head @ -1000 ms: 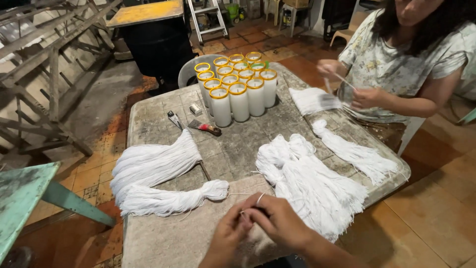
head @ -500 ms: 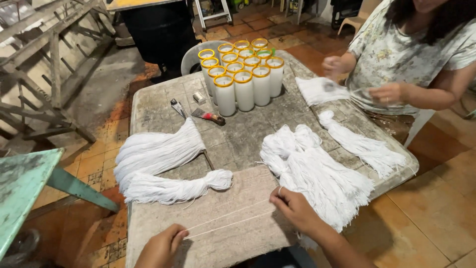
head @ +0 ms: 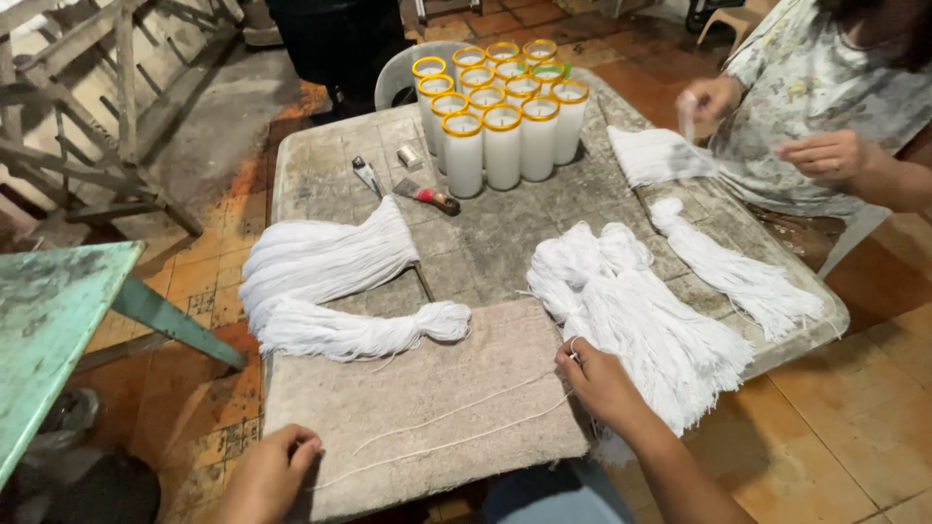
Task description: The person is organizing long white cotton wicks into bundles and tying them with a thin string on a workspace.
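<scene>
Wax fills yellow-rimmed glass jars [head: 502, 121]; hands [head: 594, 378] hold string [head: 456, 427].

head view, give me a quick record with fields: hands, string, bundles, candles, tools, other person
left hand: pinches the string's near-left end at the board's corner
right hand: holds the other end beside the big bundle
string: two white strands across the board
bundles: white bundle right, two more left
candles: white glass candles, clustered at the far edge
tools: scraper
other person: handling string

Even overhead light, slight blur
</scene>
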